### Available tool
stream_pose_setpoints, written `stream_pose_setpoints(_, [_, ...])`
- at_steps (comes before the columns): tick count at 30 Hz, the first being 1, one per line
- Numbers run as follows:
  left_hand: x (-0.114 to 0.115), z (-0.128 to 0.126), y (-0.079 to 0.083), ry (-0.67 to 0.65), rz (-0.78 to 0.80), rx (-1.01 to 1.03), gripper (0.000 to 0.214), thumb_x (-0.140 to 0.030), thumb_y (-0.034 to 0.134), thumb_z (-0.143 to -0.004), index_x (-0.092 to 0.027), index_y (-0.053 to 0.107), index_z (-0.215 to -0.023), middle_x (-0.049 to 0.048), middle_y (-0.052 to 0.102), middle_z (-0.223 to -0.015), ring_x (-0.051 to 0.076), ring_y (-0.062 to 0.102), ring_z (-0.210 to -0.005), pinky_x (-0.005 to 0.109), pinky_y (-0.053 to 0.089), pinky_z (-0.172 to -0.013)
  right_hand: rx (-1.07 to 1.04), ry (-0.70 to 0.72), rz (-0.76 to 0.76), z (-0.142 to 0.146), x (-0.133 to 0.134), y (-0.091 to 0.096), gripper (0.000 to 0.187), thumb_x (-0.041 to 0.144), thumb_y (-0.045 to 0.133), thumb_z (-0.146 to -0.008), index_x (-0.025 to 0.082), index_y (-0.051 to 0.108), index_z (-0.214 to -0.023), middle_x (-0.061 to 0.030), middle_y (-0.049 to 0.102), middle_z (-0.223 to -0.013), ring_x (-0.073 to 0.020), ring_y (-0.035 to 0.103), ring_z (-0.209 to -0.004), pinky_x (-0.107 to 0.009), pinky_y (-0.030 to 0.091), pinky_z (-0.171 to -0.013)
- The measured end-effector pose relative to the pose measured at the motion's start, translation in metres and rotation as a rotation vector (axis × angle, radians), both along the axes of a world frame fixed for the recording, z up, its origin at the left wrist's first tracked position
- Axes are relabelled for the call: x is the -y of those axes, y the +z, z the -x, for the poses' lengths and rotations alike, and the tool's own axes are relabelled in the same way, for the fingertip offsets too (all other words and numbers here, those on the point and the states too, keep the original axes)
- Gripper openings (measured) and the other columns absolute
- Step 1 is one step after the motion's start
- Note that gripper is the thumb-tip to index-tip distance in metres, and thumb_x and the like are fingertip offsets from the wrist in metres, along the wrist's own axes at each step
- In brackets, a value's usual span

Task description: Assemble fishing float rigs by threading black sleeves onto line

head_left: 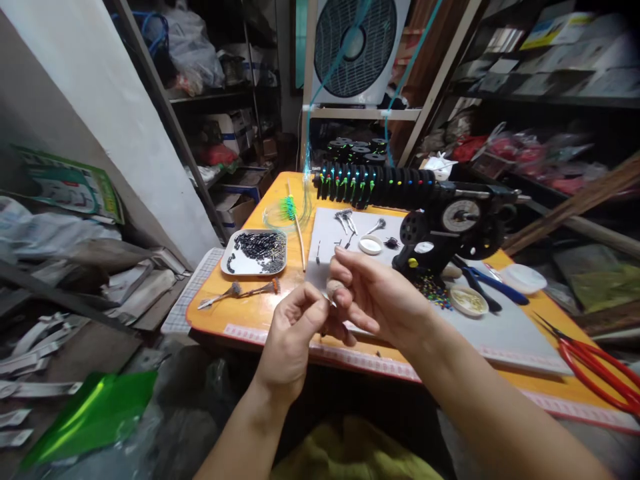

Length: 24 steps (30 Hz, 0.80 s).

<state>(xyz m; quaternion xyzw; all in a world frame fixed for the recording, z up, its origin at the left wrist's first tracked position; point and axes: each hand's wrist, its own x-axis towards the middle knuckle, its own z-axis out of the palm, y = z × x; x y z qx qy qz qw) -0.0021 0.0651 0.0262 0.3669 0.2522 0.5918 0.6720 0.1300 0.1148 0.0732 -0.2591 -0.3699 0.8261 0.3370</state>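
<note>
Above the table's near edge, my left hand [293, 333] is closed, thumb and forefinger pinched together. My right hand [385, 287] faces it with fingers curled in, almost touching the left fingertips. One right finger seems to have a pale wrap on it. Something small and thin sits between the two hands, too small and covered to name. Just beyond them a grey-white board [320, 230] carries several small dark-tipped pieces and a white dish [371, 245]. To the left stands a white tray [229, 267] of small black and grey parts.
A black device with a row of spools [375, 183] and a dial stands behind. Blue-handled pliers [500, 283], red-handled scissors [595, 367], a dish [470, 313] and loose coloured beads [434, 293] lie right. Two brush-like pieces [257, 288] lie left. Teal lines hang near a fan [353, 43].
</note>
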Motion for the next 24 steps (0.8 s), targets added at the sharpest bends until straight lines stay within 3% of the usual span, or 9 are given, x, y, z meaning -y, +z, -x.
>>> stream_pose_setpoints(2, [0.005,0.0,-0.001,-0.012,0.046,0.02,0.025,-0.033,0.075,-0.083,-0.018,0.06,-0.069,-0.0019,0.07,-0.063,0.014,0.068,-0.055,0.024,0.053,-0.056,-0.015,-0.033,0.042,0.005,-0.001,0.0,0.044,0.036,0.038,-0.103,0.019,0.046,-0.063,0.0035,0.061,-0.048,-0.0064,0.047,-0.024,-0.014,0.04,-0.026])
stream_pose_setpoints(6, [0.02,0.001,-0.004,-0.03,0.14,0.058,0.025,-0.03,0.073,-0.085,-0.017,0.061,-0.067,-0.004,0.068,-0.053,0.011,0.067,-0.046,0.026,0.057,-0.068,-0.014,-0.074,0.082,0.01,-0.002,0.002,0.05,0.034,0.03,-0.106,0.019,0.044,-0.061,0.0031,0.058,-0.044,-0.0057,0.046,-0.022,-0.01,0.03,-0.022])
stream_pose_setpoints(13, [0.039,0.0,-0.02,-0.065,0.242,0.137,0.025,-0.033,0.076,-0.084,-0.015,0.066,-0.07,-0.0027,0.07,-0.053,0.012,0.068,-0.044,0.024,0.058,-0.062,0.0,-0.103,0.076,0.01,-0.004,0.0,0.051,0.034,0.03,-0.106,0.018,0.046,-0.06,0.0024,0.057,-0.043,-0.0052,0.043,-0.02,-0.009,0.028,-0.02])
stream_pose_setpoints(19, [0.049,-0.002,-0.029,-0.117,0.325,0.242,0.021,-0.031,0.074,-0.088,-0.014,0.07,-0.077,0.0001,0.074,-0.059,0.014,0.072,-0.048,0.018,0.055,-0.054,0.031,-0.091,0.044,0.005,-0.004,-0.006,0.046,0.037,0.037,-0.103,0.018,0.048,-0.063,0.0028,0.057,-0.044,-0.0048,0.042,-0.021,-0.009,0.027,-0.021])
stream_pose_setpoints(24, [0.049,-0.003,-0.029,-0.157,0.37,0.279,0.022,-0.033,0.075,-0.087,-0.013,0.072,-0.079,0.0014,0.074,-0.06,0.014,0.07,-0.043,0.023,0.059,-0.057,0.067,-0.117,-0.049,0.006,-0.006,-0.009,0.035,0.043,0.059,-0.093,0.017,0.056,-0.07,0.0036,0.058,-0.045,-0.0048,0.042,-0.024,-0.01,0.027,-0.023])
